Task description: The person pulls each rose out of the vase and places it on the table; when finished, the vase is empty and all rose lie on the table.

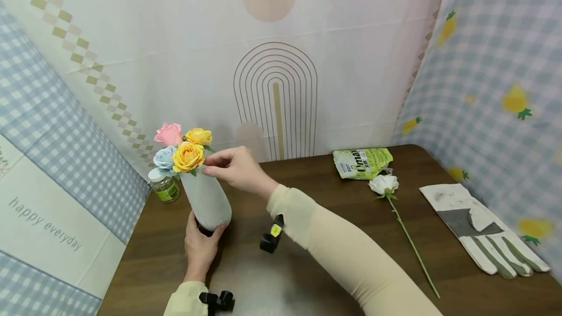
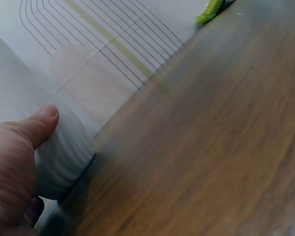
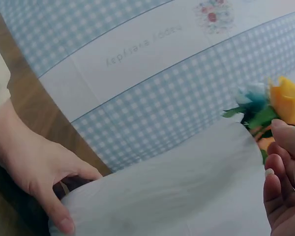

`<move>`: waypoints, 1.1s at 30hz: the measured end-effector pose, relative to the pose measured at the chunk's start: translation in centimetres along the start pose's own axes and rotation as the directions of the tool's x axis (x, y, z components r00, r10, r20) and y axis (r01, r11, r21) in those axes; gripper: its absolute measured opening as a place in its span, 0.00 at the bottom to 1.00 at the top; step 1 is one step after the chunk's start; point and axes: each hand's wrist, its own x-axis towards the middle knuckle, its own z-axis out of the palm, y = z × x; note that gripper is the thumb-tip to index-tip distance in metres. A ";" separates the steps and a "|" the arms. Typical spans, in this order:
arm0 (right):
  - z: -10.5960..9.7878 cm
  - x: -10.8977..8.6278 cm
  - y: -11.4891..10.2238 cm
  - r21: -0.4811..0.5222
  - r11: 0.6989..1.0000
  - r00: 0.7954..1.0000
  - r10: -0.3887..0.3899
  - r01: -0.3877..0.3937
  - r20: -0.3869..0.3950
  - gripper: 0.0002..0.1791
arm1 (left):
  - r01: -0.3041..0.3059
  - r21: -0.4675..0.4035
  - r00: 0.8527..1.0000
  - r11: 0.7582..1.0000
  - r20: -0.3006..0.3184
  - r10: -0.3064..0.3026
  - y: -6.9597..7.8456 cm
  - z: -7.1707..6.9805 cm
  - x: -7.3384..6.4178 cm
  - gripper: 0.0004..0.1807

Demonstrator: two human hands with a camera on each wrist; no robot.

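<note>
A white vase (image 1: 205, 199) tilts to the left on the table, holding a pink rose (image 1: 169, 134), a light blue flower (image 1: 165, 158) and two yellow roses. My left hand (image 1: 201, 245) grips the vase near its base; in the left wrist view its thumb (image 2: 45, 120) lies along the vase's side. At the vase's mouth, my right hand (image 1: 239, 167) pinches the front yellow rose (image 1: 189, 156) just under its bloom. The right wrist view has that hand's thumb (image 3: 284, 132) against the green leaves below the yellow petals. The stems inside the vase are hidden.
A small jar with a white lid (image 1: 164, 187) stands behind the vase. Right of centre are a green packet (image 1: 362, 162) and a white rose (image 1: 384, 184) with a long stem. Work gloves (image 1: 478, 228) lie at the right. Patterned cloths hang around the table (image 1: 263, 277).
</note>
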 end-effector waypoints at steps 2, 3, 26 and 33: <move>0.7 0.7 0.0 -0.005 1.000 1.000 0.018 -0.018 -0.023 0.12 | -0.003 -0.006 1.000 1.000 -0.006 0.003 0.0 0.1 0.0 0.52; 1.0 0.9 0.0 -0.008 1.000 0.999 0.028 -0.028 -0.029 0.12 | -0.006 -0.009 1.000 1.000 -0.008 0.006 0.0 0.1 0.1 0.52; 2.9 2.0 0.1 -0.107 0.991 0.995 0.071 -0.078 -0.068 0.05 | -0.085 -0.119 0.992 0.989 -0.100 0.074 -0.1 0.2 -0.1 0.50; 2.9 2.1 0.0 -0.075 0.996 0.995 0.032 -0.039 -0.094 0.08 | -0.100 -0.118 0.992 0.988 -0.087 0.090 -0.1 0.2 -0.1 0.49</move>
